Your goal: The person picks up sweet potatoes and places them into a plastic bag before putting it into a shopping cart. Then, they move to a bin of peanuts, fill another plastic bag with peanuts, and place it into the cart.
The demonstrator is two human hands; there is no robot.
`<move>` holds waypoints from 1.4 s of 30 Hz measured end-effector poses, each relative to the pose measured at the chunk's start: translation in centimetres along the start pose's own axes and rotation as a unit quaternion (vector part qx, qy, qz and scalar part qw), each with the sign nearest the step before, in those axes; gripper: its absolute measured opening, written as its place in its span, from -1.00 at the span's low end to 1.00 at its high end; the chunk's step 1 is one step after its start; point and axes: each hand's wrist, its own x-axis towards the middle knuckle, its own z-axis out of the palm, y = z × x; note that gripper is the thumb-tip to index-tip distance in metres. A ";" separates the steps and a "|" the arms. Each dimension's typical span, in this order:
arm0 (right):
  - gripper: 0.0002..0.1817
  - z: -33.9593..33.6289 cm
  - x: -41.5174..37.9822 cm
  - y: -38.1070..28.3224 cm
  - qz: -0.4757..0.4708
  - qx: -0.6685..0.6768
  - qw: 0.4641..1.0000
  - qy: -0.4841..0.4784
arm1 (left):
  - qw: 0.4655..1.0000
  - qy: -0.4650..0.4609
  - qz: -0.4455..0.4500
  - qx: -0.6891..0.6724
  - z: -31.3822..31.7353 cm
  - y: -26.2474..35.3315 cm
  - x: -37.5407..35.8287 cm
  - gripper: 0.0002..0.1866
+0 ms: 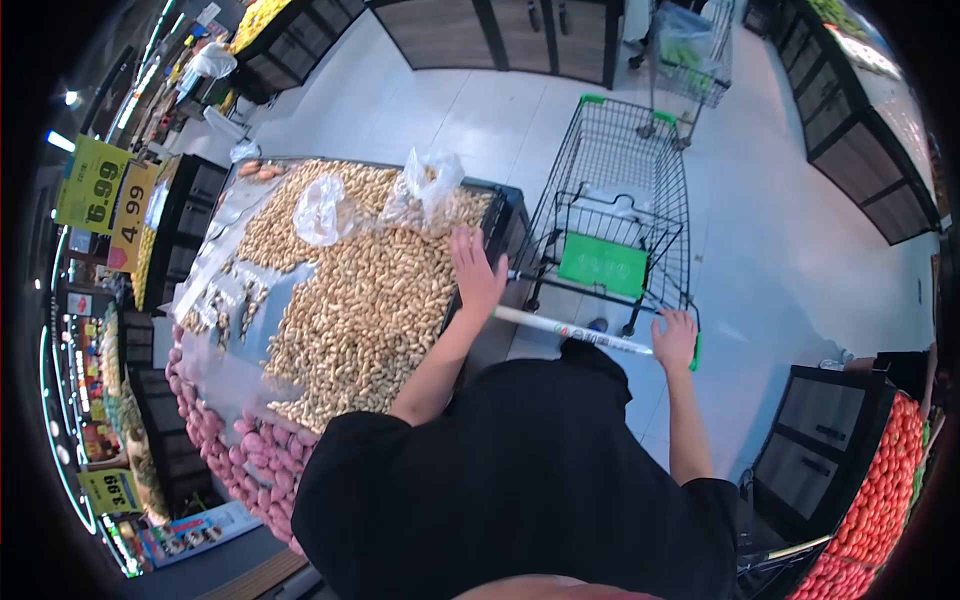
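My left hand [478, 272] is stretched out flat at the right edge of a display heaped with peanuts [365, 310], its fingers apart and nothing in them. Just below it begins the white handle [570, 329] of a shopping cart [612, 190]. At the handle's right end, my right hand [676, 340] is closed over the bar. The wire cart has a green panel [603, 264] at its child seat, and a clear plastic bag seems to lie inside. Two clear plastic bags, one crumpled [320, 210] and one standing [433, 180], rest on the peanuts.
Pink-skinned tubers or potatoes [245, 455] border the peanuts at lower left. Red tomato-like produce [870, 500] fills a stand at lower right. Another cart [690, 60] with bagged greens stands ahead. Dark cabinets [500, 35] line the far side, and price signs [92, 183] hang at left.
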 end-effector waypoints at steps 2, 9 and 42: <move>-0.67 0.1 1.7 0.0 -0.016 0.012 1.000 -0.001 | 0.994 0.058 -0.073 0.051 -0.2 -1.5 2.3 -0.04; -0.63 -0.7 5.3 -0.1 -0.003 0.048 0.998 -0.041 | 0.954 0.020 -0.202 0.220 1.3 -9.2 7.3 0.29; -0.16 -4.2 17.3 -12.9 -0.150 0.444 0.865 -0.177 | 0.382 0.034 -0.264 -0.885 -6.3 -5.9 13.6 -0.66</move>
